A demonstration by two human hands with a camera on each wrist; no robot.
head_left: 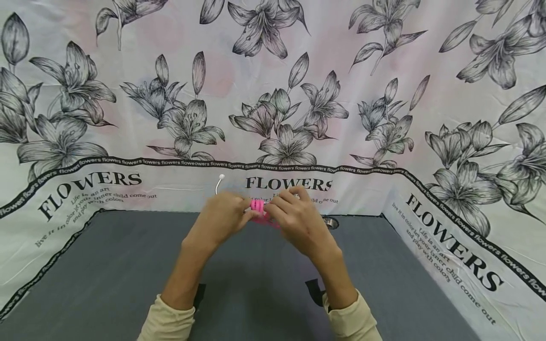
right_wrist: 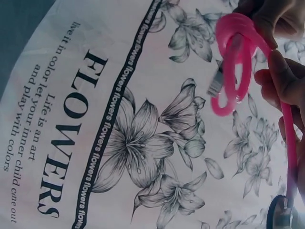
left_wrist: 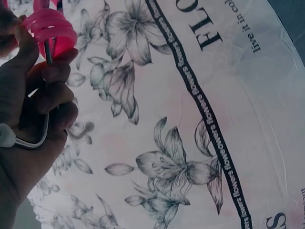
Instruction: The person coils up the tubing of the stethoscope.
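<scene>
A stethoscope with pink tubing (head_left: 257,207) is held up in front of me between both hands. My left hand (head_left: 222,217) grips its metal ear tubes (left_wrist: 46,114) and the coiled part of the tubing; one white ear tip (head_left: 222,176) sticks up above this hand. Several turns of pink tubing (right_wrist: 236,33) wrap round the stethoscope, with loops hanging out below the coil. My right hand (head_left: 300,219) pinches the free length of tubing (right_wrist: 289,138) beside the coil. The round chest piece (head_left: 331,223) hangs at the end of that length, past the right wrist.
A dark grey table top (head_left: 128,265) lies under my forearms. White cloth (head_left: 226,85) printed with flowers and lettering stands behind the table and along both sides. Black straps (head_left: 314,291) show near the cream sleeves (head_left: 354,319).
</scene>
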